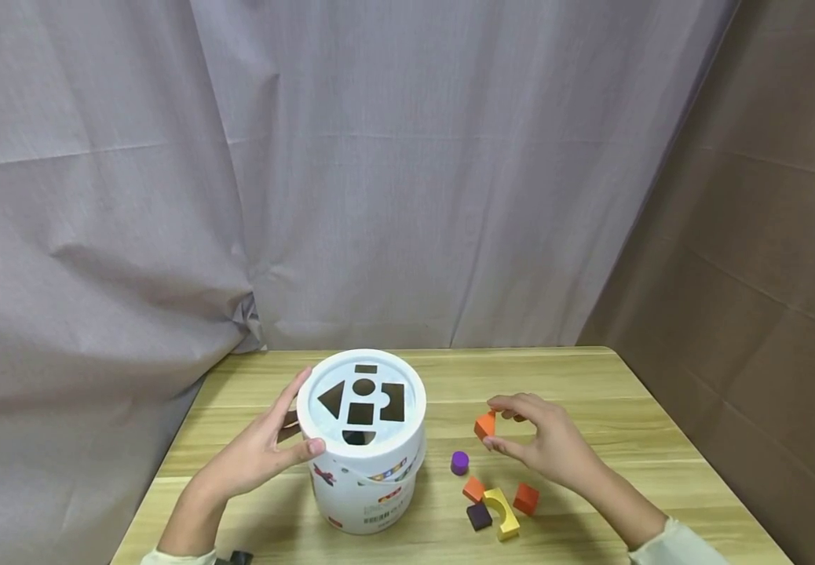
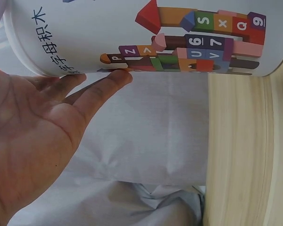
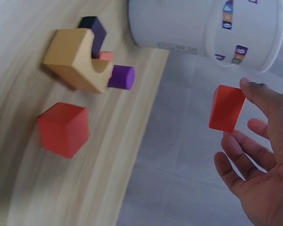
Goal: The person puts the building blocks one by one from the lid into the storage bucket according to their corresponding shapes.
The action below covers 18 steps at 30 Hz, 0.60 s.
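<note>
A white bucket (image 1: pixel 372 494) stands upright, its pale lid (image 1: pixel 344 384) cut with several shaped holes. At its left side is my left hand (image 1: pixel 259 455), thumb on the rim's front and fingers lying fairly straight along the wall. The left wrist view shows those fingers against the printed bucket (image 2: pixel 99 28). To the right of the bucket, my right hand (image 1: pixel 549 439) pinches an orange block (image 1: pixel 484 425) between thumb and fingertips, above the table. In the right wrist view this orange block (image 3: pixel 225 108) shows a flat rectangular face; its full shape is unclear.
On the wooden table (image 1: pixel 238 392) lie a purple cylinder (image 1: pixel 460 463), a small orange block (image 1: pixel 473 489), a dark block (image 1: pixel 479 515), a yellow arch block (image 1: pixel 509 526) and a red cube (image 1: pixel 526 498). A grey curtain (image 1: pixel 407 196) hangs behind. The bucket's handle (image 1: pixel 418 463) hangs down its side.
</note>
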Tool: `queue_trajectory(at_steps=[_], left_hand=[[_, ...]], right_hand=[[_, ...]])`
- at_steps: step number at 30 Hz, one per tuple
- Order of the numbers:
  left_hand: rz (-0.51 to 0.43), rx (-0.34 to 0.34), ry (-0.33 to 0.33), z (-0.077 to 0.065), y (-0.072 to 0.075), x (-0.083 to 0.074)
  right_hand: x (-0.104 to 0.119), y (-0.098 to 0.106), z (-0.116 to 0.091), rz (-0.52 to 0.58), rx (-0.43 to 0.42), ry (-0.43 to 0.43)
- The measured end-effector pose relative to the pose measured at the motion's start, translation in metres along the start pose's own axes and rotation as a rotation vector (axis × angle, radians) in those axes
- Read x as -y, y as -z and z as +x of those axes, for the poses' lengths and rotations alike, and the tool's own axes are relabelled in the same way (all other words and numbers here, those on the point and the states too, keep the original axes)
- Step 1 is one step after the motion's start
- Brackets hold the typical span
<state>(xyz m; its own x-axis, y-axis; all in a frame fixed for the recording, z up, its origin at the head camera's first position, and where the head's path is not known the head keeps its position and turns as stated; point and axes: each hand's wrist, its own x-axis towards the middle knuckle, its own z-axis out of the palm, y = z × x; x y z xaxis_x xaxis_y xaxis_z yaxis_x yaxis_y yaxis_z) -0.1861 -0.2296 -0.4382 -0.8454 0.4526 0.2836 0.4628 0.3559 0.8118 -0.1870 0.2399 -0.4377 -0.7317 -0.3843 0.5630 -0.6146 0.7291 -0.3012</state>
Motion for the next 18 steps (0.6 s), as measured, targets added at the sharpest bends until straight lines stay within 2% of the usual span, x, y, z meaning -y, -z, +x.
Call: queue_trajectory(at_steps=[18], left_hand=[[-0.009, -0.001, 0.004, 0.000, 0.001, -0.001]], right_hand=[[0.022, 0.009, 0.026, 0.089, -0.069, 0.048]])
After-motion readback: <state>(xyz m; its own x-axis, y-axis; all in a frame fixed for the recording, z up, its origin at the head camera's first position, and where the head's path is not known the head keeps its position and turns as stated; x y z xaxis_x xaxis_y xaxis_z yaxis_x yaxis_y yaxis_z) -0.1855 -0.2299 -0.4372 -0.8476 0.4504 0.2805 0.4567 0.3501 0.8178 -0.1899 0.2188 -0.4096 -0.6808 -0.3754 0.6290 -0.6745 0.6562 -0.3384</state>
